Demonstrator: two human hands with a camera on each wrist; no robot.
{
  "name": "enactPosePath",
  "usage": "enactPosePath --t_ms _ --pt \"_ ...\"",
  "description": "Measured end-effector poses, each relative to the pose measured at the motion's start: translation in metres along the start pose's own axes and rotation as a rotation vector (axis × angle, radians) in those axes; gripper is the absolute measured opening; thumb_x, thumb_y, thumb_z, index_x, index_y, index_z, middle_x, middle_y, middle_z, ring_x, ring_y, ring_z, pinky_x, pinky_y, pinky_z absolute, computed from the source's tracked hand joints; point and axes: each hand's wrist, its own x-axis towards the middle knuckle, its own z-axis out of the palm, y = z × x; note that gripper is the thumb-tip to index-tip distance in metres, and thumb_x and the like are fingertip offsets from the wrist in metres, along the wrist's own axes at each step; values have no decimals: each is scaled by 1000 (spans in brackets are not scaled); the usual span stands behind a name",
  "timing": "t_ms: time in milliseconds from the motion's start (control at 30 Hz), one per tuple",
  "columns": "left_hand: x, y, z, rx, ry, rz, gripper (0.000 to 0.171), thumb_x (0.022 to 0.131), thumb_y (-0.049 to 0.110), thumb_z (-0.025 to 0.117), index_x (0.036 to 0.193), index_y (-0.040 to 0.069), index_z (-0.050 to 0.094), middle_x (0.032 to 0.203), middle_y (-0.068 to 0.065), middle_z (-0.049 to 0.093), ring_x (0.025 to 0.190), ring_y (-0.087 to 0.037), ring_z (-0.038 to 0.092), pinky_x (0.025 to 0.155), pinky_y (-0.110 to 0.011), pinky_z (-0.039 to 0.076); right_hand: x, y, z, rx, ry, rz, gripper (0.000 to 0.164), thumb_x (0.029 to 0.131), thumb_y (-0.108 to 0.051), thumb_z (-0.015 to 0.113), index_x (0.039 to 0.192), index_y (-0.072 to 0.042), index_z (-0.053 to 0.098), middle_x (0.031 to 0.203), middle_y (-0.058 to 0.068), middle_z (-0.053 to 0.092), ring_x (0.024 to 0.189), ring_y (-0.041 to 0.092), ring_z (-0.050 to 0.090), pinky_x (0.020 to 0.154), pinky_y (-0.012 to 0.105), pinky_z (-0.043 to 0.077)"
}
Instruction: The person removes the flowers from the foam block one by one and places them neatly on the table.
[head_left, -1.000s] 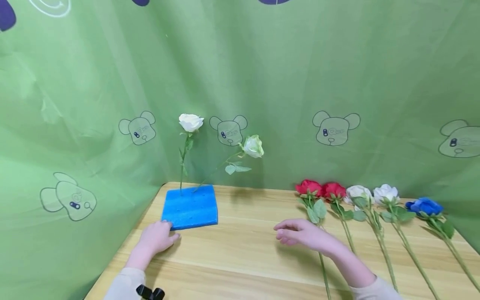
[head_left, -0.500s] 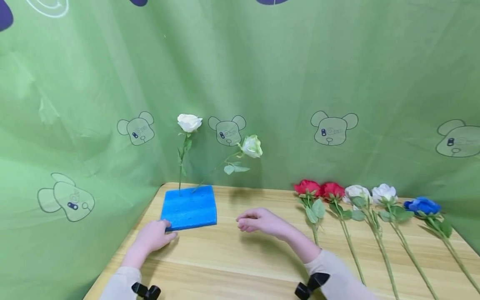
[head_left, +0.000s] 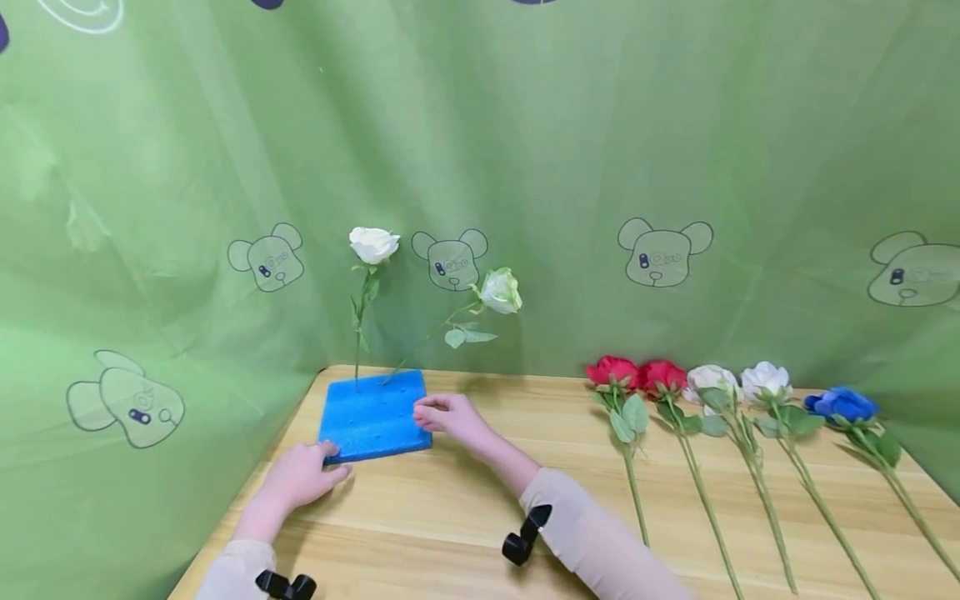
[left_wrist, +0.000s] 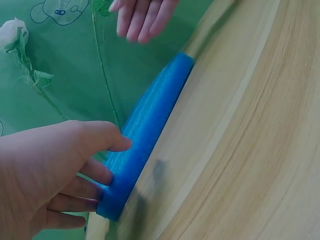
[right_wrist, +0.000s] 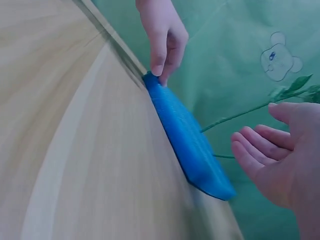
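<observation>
My left hand (head_left: 295,477) grips the front left corner of a blue foam block (head_left: 371,421). In the left wrist view its thumb lies on the block (left_wrist: 145,135), fingers at the end. At the block's right edge, my right hand (head_left: 457,421) hovers with fingers loosely bent; the right wrist view shows nothing in that hand (right_wrist: 280,155). Two artificial roses stand in the rear of the block: an upright white rose (head_left: 373,245) and a greenish-white rose (head_left: 501,292) leaning far right.
On the wooden table (head_left: 480,517), a row of artificial roses lies at right: two red roses (head_left: 615,372), two white roses (head_left: 767,382) and a blue rose (head_left: 843,404), stems toward me. A green curtain (head_left: 555,167) hangs behind and at the left.
My right hand has moved left from beside the red roses to the foam block's right edge. My left hand stays at the block's corner. The view has shifted slightly.
</observation>
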Motion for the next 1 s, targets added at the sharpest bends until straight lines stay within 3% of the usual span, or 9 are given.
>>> enactPosePath --t_ms 467,800,1000 --pt "-3 -1 -2 -19 1 -9 49 89 39 66 119 0 66 123 -28 64 109 -45 63 94 -57 51 53 20 45 124 270 99 40 95 -18 63 126 7 60 118 20 68 109 27 68 95 35 56" --pt "-2 -4 0 -24 6 -18 48 89 38 67 119 1 67 124 -28 64 112 -45 62 96 -57 51 76 33 51 276 320 131 47 95 -18 64 131 9 55 127 22 62 120 34 62 103 39 51" --pt "-4 0 -3 -34 12 -13 47 88 37 68 117 0 67 123 -28 64 112 -46 62 95 -57 51 90 35 51 305 345 133 51 94 -19 64 134 10 51 134 23 58 124 34 58 106 40 48"
